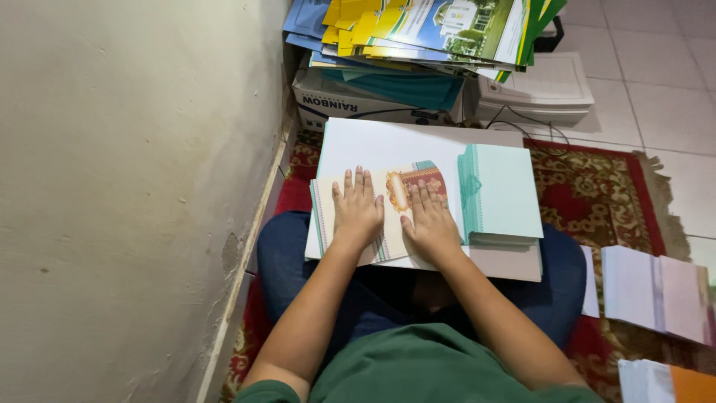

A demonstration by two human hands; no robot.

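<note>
Pressing down flat, the left hand (356,209) and right hand (426,220) lie side by side, fingers spread and pointing away from the body, gripping nothing, on a decorated card (388,195). The card sits under both palms on a white board (388,142) across the lap, its long axis running left to right. Just right of the right hand rises a pale green card stack (501,190), touching the card's edge. Beyond the fingertips stands a cardboard box (335,101) under piled folders (425,30).
</note>
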